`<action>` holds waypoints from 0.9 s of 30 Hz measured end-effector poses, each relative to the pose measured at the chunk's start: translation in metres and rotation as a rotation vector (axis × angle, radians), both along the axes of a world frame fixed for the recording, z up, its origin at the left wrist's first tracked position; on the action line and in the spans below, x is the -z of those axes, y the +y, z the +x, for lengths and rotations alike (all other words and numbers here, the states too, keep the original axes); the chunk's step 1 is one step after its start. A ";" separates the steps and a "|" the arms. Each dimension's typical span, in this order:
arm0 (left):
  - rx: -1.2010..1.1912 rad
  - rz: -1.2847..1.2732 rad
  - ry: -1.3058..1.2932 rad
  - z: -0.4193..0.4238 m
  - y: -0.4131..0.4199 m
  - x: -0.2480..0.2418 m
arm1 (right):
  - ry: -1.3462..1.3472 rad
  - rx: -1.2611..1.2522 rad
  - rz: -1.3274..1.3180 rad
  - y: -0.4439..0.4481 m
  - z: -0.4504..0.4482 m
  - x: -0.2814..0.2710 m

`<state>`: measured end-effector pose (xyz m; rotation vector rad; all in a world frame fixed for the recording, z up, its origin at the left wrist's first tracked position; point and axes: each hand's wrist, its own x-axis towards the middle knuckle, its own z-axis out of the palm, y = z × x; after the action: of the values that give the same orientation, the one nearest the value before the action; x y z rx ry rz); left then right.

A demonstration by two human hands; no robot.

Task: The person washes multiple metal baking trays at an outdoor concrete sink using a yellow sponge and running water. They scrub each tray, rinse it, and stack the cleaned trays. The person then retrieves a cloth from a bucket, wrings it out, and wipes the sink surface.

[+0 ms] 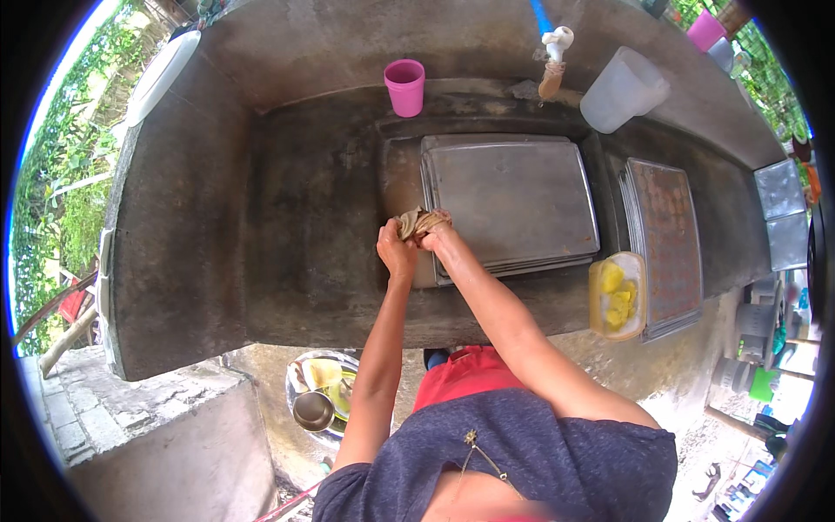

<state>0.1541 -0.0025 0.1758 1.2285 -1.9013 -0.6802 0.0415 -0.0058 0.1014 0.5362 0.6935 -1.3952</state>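
Observation:
Both hands grip a twisted beige cloth (pixel 412 223) over the left edge of a stack of metal baking trays (pixel 512 196). My left hand (pixel 396 251) has its fingers closed around the cloth's left end. Just beside it, my right hand (pixel 434 236) clutches the other end, its wrist near the trays' lower left side. The trays lie flat in the recessed basin of a dark concrete sink (pixel 306 215). Some brownish wetness shows on the basin floor (pixel 401 176) left of the stack.
A pink plastic cup (pixel 406 91) stands at the back, near a tap (pixel 556 49) and a translucent pitcher (pixel 616 91). Right of the basin lies a second tray stack (pixel 668 228), stained on top. A yellowish tub (pixel 616 297) holds yellow pieces. A basin with dishes (pixel 319 385) sits lower left.

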 end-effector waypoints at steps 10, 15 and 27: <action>0.421 0.569 0.354 0.004 0.001 0.016 | 2.209 -1.230 0.136 0.015 -0.001 -0.036; 0.566 0.484 0.325 0.012 -0.013 -0.001 | 2.230 -0.953 -0.041 0.013 0.000 -0.039; 0.610 0.795 0.617 -0.003 0.014 -0.051 | 2.136 -1.360 0.170 0.037 -0.016 -0.128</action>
<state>0.1507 0.0115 0.2267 0.6741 -1.4713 -2.0145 0.0258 0.0310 0.2295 -1.4732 2.1697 -0.0252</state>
